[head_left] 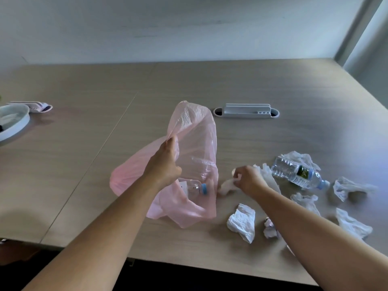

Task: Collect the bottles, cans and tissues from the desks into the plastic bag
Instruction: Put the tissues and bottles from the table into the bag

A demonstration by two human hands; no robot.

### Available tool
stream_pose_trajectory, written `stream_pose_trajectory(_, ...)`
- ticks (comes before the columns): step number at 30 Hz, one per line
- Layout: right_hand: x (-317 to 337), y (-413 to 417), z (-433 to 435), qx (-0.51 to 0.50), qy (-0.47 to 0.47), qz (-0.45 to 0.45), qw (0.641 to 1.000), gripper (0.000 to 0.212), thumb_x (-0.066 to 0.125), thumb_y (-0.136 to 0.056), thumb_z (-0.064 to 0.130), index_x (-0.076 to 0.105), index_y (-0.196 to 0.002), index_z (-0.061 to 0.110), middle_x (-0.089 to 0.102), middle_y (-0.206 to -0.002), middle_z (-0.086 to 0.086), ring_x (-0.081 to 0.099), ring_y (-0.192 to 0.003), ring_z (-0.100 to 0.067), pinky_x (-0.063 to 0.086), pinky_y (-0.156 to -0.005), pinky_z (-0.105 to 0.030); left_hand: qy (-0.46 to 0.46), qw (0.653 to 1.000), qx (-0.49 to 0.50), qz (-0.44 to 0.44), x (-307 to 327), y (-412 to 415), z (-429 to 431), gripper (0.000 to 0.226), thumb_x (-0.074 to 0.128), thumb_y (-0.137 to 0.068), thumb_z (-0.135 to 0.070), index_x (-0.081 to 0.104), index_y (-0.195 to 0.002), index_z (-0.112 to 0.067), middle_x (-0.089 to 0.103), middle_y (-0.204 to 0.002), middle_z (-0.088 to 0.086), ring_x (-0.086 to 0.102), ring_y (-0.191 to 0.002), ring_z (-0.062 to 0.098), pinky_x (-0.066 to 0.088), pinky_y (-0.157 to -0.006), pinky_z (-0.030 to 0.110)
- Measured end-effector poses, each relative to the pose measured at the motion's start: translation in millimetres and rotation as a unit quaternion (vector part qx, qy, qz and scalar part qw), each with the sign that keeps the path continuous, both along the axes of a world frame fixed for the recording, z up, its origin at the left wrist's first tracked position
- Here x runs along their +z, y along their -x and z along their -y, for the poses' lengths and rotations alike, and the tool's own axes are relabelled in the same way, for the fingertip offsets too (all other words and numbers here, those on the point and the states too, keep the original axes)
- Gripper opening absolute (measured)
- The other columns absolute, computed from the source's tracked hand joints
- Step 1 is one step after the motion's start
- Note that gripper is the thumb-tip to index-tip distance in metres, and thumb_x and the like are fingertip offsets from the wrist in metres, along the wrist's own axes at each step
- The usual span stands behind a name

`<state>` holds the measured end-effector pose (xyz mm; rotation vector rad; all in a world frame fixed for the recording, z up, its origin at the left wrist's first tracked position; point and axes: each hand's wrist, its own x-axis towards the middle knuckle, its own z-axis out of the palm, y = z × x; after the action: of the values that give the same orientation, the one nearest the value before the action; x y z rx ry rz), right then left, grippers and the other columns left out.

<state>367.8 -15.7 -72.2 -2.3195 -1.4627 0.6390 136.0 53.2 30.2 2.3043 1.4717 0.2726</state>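
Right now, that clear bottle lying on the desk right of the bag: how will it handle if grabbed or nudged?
The bottle lies on its side, so a nudge would probably roll it. It looks empty or nearly so, likely light. The thin ribbed plastic may dent under a firm squeeze. Tissues touch it and might drag along.

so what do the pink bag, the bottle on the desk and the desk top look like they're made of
Pink bag: thin translucent plastic film, glossy; a bottle shows through it. Bottle on the desk: clear ribbed plastic, blue cap, printed label. Desk top: pale wood-grain surface, matte, probably laminate rather than solid wood.
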Motion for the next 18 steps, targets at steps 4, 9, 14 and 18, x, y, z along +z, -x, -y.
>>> stream_pose_trajectory(4, 40, 0, -13, -0.224, -0.125, -0.181, 0.949, 0.007, 0.063, -0.071, 0.014, 0.065, -0.077, 0.013, 0.063, -0.071, -0.007, 0.063, -0.065, -0.027, 0.048, -0.056, -0.026, -0.002, 1.000, 0.008, -0.005, 8, -7, 6, 0.075, 0.055, -0.076, -0.004, 0.022, -0.144, -0.012, 0.038, -0.144, 0.010, 0.049, -0.117, 0.032, 0.041, -0.082, 0.033)
stream_pose_trajectory(9, 65, 59, -26, -0.120, -0.101, -0.368, 0.917, 0.010, 0.063, -0.079, 0.007, 0.064, -0.089, 0.007, 0.064, -0.075, -0.008, 0.060, -0.049, -0.012, 0.052, -0.053, -0.021, -0.012, 1.000, -0.015, 0.007, 17, -15, 17, 0.084, 0.056, -0.078, -0.007, 0.015, -0.150, -0.016, 0.038, -0.146, 0.009, 0.049, -0.121, 0.030, 0.041, -0.088, 0.032)
stream_pose_trajectory(14, 50, 97, -14, 0.164, 0.039, -0.363, 0.916, 0.025, 0.066, -0.085, 0.011, 0.063, -0.101, 0.029, 0.061, -0.096, 0.009, 0.055, -0.087, -0.013, 0.049, -0.080, -0.029, -0.013, 0.999, -0.029, 0.024, 25, -19, 28, 0.090, 0.059, -0.077, -0.008, 0.010, -0.151, -0.019, 0.038, -0.146, 0.007, 0.049, -0.123, 0.027, 0.042, -0.090, 0.030)
stream_pose_trajectory(18, 55, 67, 3, 0.158, -0.006, -0.178, 0.971, 0.052, 0.069, -0.083, 0.030, 0.052, -0.132, 0.033, 0.051, -0.135, 0.002, 0.051, -0.121, -0.018, 0.041, -0.103, -0.031, -0.025, 0.998, -0.046, 0.033, 29, -24, 37, 0.089, 0.057, -0.078, -0.006, 0.008, -0.152, -0.018, 0.035, -0.149, 0.007, 0.049, -0.123, 0.027, 0.041, -0.088, 0.028)
